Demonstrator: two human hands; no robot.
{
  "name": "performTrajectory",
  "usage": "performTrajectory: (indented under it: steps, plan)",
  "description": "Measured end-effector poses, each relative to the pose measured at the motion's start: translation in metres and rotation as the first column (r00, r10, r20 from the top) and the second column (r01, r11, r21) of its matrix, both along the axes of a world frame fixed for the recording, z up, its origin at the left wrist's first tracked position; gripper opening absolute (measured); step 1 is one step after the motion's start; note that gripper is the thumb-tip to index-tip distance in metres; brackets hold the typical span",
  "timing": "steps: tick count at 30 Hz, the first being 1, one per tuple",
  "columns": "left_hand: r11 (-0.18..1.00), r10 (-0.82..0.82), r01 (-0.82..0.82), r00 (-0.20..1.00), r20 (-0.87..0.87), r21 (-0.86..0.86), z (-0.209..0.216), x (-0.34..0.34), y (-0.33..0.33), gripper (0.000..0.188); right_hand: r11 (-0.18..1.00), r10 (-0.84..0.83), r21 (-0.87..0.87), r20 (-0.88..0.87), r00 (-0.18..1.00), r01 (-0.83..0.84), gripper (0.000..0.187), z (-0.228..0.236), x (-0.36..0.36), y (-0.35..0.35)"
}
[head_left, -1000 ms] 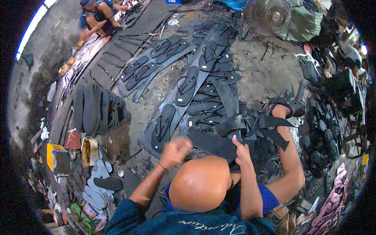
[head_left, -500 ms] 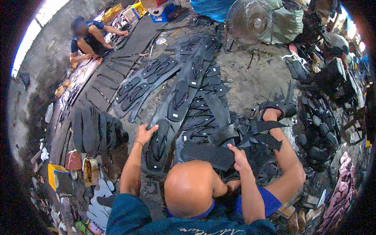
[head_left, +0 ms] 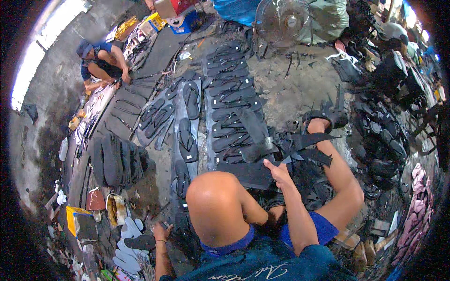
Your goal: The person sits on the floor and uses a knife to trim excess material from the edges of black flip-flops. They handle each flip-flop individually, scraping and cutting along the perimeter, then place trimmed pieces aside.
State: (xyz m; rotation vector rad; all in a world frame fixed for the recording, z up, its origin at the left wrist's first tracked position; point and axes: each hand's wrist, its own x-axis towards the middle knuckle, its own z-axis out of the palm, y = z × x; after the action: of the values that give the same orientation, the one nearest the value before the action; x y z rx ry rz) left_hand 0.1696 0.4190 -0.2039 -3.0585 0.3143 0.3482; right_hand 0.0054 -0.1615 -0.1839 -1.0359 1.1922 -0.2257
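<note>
A long black rubber strip (head_left: 177, 157) bearing a row of black flip-flops (head_left: 187, 140) runs down toward me, left of my knee. My left hand (head_left: 161, 232) is closed at its near left edge, partly in shadow. My right hand (head_left: 280, 175) grips the right end of a flat black rubber sheet (head_left: 243, 174), thumb on top and the other fingers mostly hidden. Beyond that sheet, a second strip carries several black flip-flops (head_left: 229, 100) set crosswise, with small white labels. A loose black offcut (head_left: 255, 133) lies over part of them.
Stacked black soles (head_left: 115, 161) stand at left, near grey soles (head_left: 129, 248) and an open tin (head_left: 115, 209). Black scraps (head_left: 304, 150) lie by my right foot. A fan (head_left: 282, 21) is at the back; another person (head_left: 101, 63) squats at far left. Sandals (head_left: 382, 136) are heaped at right.
My left hand has drawn the flip-flop strip toward me and left, off the crosswise row, uncovering more of it. My right hand stays at the sheet. The other person has leaned forward.
</note>
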Motion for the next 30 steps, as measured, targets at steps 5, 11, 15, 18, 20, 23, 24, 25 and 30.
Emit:
performTrajectory:
  steps: [5,11,15,18,20,23,24,25,30]
  plan:
    - [0.569,-0.061,0.146,0.989,0.135,-0.810,0.200,0.040,-0.195,0.048,1.000,0.000,-0.002,0.295,0.956,0.001,0.066,0.132,0.037,-0.049]
    - [0.024,-0.275,0.627,0.753,0.598,-0.778,0.265,-0.038,-0.286,0.037,0.892,0.274,-0.444,0.373,0.886,-0.088,0.049,0.338,0.053,-0.042]
    - [0.052,-0.593,0.798,0.508,0.625,-0.600,0.243,-0.094,-0.348,0.045,0.629,0.557,-0.764,0.313,0.769,-0.144,0.052,0.439,0.098,-0.052]
    - [0.081,-0.509,0.868,0.459,0.728,-0.490,0.228,-0.098,-0.408,0.067,0.607,0.513,-0.770,0.190,0.837,-0.197,0.050,0.510,0.063,-0.046]
    - [0.163,-0.435,0.907,0.419,0.797,-0.388,0.245,-0.080,-0.434,0.083,0.582,0.494,-0.791,0.158,0.855,-0.191,0.049,0.532,0.020,-0.025]
    - [0.302,-0.401,0.927,0.334,0.853,-0.221,0.262,-0.040,-0.466,0.097,0.532,0.429,-0.827,0.079,0.900,-0.181,0.048,0.546,-0.043,0.002]
    - [0.317,-0.398,0.931,0.303,0.866,-0.181,0.268,-0.026,-0.477,0.101,0.517,0.394,-0.839,0.054,0.918,-0.173,0.048,0.551,-0.063,0.009]
    - [0.398,-0.433,0.914,0.255,0.865,-0.071,0.272,-0.010,-0.488,0.108,0.502,0.353,-0.850,0.035,0.935,-0.158,0.047,0.557,-0.086,0.018]
    - [0.176,-0.352,0.984,0.091,0.931,-0.030,0.339,-0.046,-0.553,0.113,0.455,0.015,-0.887,-0.079,0.997,-0.077,0.046,0.582,-0.209,0.047]
